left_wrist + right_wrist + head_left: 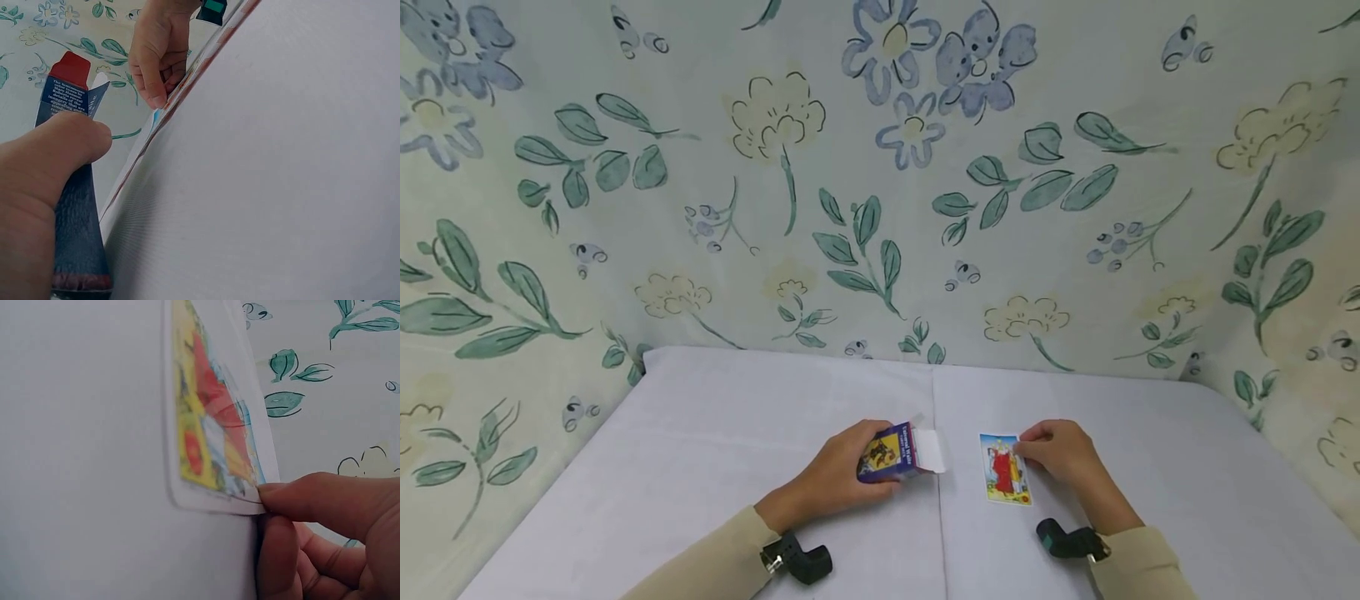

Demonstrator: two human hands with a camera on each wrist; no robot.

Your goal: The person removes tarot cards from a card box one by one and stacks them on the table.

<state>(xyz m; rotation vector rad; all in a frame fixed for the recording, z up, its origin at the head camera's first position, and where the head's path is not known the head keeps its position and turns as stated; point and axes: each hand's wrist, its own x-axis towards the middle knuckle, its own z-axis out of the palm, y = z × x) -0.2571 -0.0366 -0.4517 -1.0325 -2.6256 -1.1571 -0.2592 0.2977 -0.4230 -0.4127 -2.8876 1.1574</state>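
In the head view my left hand [842, 471] grips a dark blue and purple card box [886, 452] with a yellow picture on its front. The box's white end flap [931, 451] stands open towards the right. In the left wrist view the thumb lies across the box's side [78, 206], and a red flap [70, 69] sticks out at its end. My right hand [1063, 454] pinches one edge of a picture card [1004, 471] between thumb and fingers. A red-robed figure is printed on the card [215, 412], which is at or just above the tabletop.
A white cloth [760, 400] with a crease down its middle covers the table. Behind and at both sides hangs a floral curtain [865, 167]. Each wrist wears a black camera, one on the left [797, 558] and one on the right [1070, 540].
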